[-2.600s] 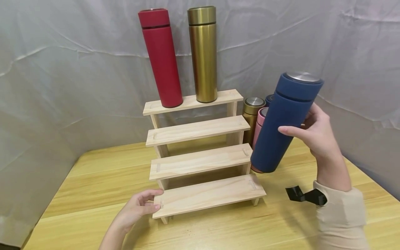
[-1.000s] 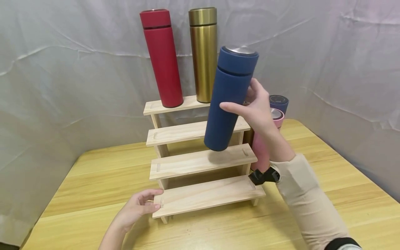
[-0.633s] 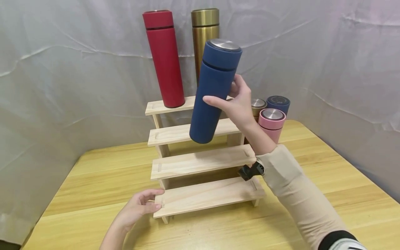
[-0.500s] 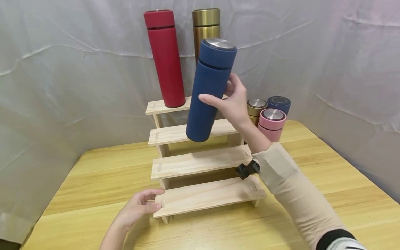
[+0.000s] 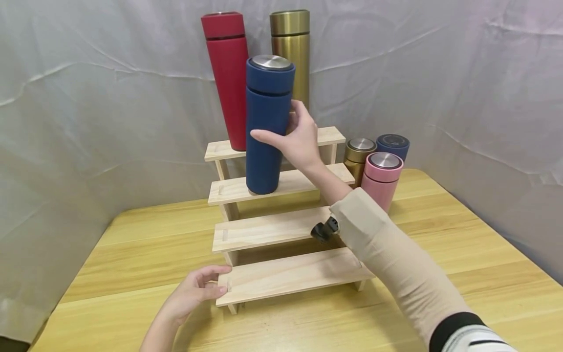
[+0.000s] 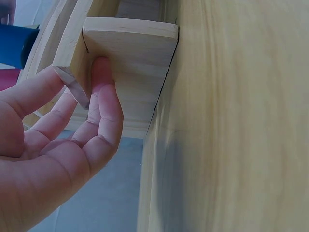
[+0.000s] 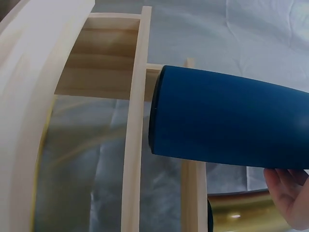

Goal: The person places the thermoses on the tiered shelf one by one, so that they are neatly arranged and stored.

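My right hand [image 5: 301, 142] holds a tall dark blue thermos flask [image 5: 268, 112] with a steel disc on its lid, thumb across the front. The flask stands nearly upright, its base overlapping the second-highest board of a four-step wooden stand [image 5: 294, 275]. In the right wrist view, the flask's base [image 7: 217, 118] lies close by a board edge, with a few fingers [image 7: 285, 193] showing below its body. At the lowest step's left end, my left hand [image 5: 195, 289] grips the board. The left wrist view shows fingers [image 6: 107, 106] curled beneath that board [image 6: 72, 79].
On the top step stand a red flask [image 5: 226, 88] and a gold flask [image 5: 292, 54], both partly covered by the blue one. Right of the stand, a gold flask [image 5: 355, 159], a pink flask [image 5: 381, 183] and another blue flask [image 5: 393, 144] cluster on the wooden table [image 5: 462, 234].
My right hand has carried the blue flask leftward from the stand's right side to the second-highest step, and its tilt has straightened. My left hand stays at the lowest board.
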`<control>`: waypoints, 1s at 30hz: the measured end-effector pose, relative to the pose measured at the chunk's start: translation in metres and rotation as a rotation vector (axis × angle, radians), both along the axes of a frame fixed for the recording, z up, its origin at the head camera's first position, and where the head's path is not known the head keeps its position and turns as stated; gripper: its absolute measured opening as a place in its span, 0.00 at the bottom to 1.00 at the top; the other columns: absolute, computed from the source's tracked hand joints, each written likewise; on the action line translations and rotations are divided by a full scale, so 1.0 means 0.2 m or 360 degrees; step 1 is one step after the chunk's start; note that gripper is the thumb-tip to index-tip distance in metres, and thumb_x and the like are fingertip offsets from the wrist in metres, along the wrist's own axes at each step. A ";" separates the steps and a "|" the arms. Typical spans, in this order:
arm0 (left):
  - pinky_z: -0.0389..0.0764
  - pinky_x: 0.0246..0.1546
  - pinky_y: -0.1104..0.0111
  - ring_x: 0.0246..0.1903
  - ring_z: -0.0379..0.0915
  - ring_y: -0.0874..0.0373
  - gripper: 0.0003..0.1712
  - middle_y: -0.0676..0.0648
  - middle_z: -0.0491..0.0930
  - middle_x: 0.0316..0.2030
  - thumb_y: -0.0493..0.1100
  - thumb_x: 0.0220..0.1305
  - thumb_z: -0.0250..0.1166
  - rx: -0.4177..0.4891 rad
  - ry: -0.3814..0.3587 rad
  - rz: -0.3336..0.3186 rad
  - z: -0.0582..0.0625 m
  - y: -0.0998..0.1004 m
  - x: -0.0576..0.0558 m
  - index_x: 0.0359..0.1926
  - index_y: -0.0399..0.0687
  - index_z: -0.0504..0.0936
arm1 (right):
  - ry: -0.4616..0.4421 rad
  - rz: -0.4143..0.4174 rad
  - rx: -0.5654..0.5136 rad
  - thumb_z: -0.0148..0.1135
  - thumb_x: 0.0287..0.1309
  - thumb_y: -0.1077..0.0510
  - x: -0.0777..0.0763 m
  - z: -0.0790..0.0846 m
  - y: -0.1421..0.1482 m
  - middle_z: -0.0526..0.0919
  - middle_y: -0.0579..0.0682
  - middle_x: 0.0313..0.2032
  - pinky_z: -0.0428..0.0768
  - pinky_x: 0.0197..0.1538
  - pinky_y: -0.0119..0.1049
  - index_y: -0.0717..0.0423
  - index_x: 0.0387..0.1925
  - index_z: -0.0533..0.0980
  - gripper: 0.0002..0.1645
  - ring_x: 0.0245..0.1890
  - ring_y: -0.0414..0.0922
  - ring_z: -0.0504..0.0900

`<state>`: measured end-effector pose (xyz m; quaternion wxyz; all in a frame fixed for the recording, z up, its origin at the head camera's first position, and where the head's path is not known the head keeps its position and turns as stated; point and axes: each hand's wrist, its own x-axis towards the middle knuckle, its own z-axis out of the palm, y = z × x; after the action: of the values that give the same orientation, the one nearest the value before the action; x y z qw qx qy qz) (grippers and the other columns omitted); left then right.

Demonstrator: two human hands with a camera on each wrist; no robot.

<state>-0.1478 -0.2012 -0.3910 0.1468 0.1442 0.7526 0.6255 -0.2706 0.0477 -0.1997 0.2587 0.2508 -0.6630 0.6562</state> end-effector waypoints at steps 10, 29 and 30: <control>0.71 0.40 0.64 0.33 0.69 0.56 0.29 0.42 0.69 0.41 0.34 0.53 0.61 0.0008 -0.0002 -0.0012 0.00 0.00 0.00 0.54 0.23 0.63 | -0.0078 -0.0069 0.0038 0.75 0.32 0.61 -0.04 0.00 -0.07 0.78 0.56 0.38 0.76 0.38 0.34 0.60 0.53 0.66 0.42 0.34 0.45 0.78; 0.72 0.38 0.65 0.32 0.70 0.56 0.28 0.42 0.69 0.42 0.32 0.54 0.60 0.0044 0.0004 -0.0017 -0.01 -0.01 0.00 0.54 0.22 0.63 | -0.0054 0.0025 0.0209 0.73 0.38 0.58 -0.05 -0.02 -0.13 0.77 0.53 0.45 0.73 0.43 0.31 0.60 0.58 0.62 0.44 0.41 0.41 0.77; 0.72 0.38 0.66 0.32 0.70 0.56 0.28 0.42 0.69 0.41 0.32 0.54 0.60 0.0048 0.0001 -0.0017 -0.01 -0.01 0.00 0.54 0.22 0.63 | -0.0053 0.0027 0.0226 0.72 0.38 0.58 -0.05 -0.02 -0.13 0.77 0.52 0.46 0.73 0.44 0.31 0.60 0.58 0.62 0.43 0.41 0.41 0.76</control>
<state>-0.1485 -0.2028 -0.3931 0.1477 0.1507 0.7424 0.6359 -0.2798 0.0217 -0.2028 0.2238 0.2632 -0.7100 0.6137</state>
